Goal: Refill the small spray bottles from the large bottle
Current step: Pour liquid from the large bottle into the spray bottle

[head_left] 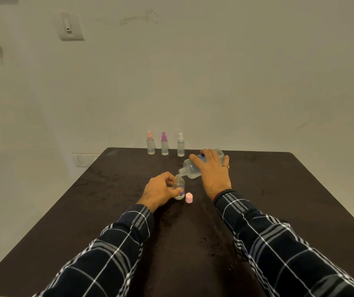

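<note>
Right hand (212, 170) wraps the big bottle (195, 167), tipped neck-down over the open small bottle (179, 188) that the left hand (161, 190) grips upright mid-table (86, 211), a pink cap (189, 198) just beside it, while three sprayers, peach-topped (150, 143), purple-topped (164, 144) and white-topped (180, 145), line the far edge.

Dark table (193, 243), three spray bottles (164, 146), open bottle (180, 185), pink cap (189, 197)

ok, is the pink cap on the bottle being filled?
No, the pink cap stands on the table beside the small bottle, whose neck is open under the large bottle.
</note>
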Tool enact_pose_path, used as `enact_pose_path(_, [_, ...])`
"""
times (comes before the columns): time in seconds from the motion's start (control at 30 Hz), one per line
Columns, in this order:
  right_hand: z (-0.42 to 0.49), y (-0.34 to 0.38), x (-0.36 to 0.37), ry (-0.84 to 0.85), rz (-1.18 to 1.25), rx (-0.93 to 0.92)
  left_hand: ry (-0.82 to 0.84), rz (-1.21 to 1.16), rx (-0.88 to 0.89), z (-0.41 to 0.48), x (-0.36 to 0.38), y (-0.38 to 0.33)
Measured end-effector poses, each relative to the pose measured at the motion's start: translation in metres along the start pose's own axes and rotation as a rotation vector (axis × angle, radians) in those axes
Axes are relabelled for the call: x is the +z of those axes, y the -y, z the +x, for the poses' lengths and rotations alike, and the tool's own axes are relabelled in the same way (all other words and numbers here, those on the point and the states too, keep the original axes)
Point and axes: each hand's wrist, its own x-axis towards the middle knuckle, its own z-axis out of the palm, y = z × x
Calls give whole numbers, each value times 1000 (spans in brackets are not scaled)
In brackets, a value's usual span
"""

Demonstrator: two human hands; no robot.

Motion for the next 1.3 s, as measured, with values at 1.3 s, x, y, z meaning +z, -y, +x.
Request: enact_pose_path(1.3, [1,1,-2,-7,-29,-26,-2,26,20,2,0,3])
